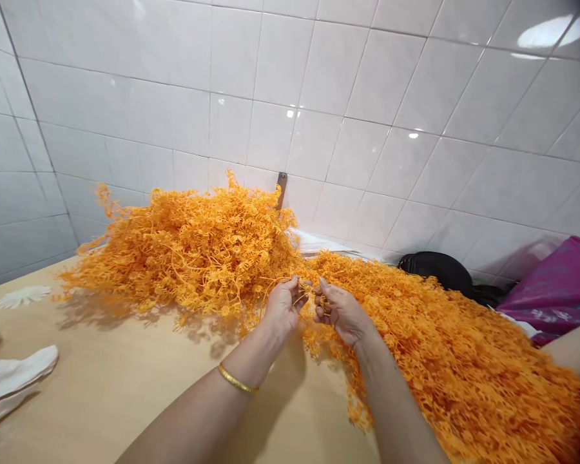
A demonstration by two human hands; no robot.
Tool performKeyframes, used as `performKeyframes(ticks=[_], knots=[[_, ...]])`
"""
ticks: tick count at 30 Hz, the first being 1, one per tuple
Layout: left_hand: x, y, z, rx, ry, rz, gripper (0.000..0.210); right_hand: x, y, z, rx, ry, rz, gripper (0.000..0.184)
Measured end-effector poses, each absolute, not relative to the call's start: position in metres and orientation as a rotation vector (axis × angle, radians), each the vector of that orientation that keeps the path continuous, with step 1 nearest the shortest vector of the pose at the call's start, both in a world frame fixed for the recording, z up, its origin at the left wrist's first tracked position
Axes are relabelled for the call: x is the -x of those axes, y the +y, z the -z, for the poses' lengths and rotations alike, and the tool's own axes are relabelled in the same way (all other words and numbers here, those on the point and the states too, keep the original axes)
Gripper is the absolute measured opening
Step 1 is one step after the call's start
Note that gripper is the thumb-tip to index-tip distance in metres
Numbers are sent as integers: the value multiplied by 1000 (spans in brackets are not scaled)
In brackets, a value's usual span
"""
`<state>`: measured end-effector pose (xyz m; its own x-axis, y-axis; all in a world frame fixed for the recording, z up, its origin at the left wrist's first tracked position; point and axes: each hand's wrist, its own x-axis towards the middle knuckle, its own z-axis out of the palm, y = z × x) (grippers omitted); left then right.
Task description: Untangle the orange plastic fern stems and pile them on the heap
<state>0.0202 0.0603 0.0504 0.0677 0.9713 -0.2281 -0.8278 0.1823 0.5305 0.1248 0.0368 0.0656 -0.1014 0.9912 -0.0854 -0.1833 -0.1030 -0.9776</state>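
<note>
My left hand (282, 305) is closed, pinching a thin orange plastic sprig (303, 291) between thumb and fingers. Close by on its right, my right hand (343, 310) pinches the same sprig or one touching it; the fingers hide exactly where one ends. Both hands are above the near edge of the orange foliage. On the left rises a loose heap of orange artificial sprigs (198, 245), frilly and branching. A second, larger and flatter mass of orange sprigs (444, 348) spreads from the middle to the lower right.
The pale wooden table (140, 386) meets a white tiled wall (290, 77). White cloth (19, 380) and a white petal-shaped piece (23, 296) lie at the left. A black item (437, 267) and a purple bag (551, 283) are at the right, near a partly visible arm (577, 348).
</note>
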Motion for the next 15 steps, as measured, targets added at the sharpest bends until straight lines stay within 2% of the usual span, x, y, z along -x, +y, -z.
performKeyframes(ticks=[8,13,15], knots=[[-26,59,-52,-169,596,-1285,22,-107,39,-48,1085,-1412,-1142,28],[0,74,-61,-65,599,-1210,32,-105,18,-73,904,-1705,-1382,34],[10,75,-68,-66,551,-1231,30,-109,14,-83,915,-1725,-1273,32]])
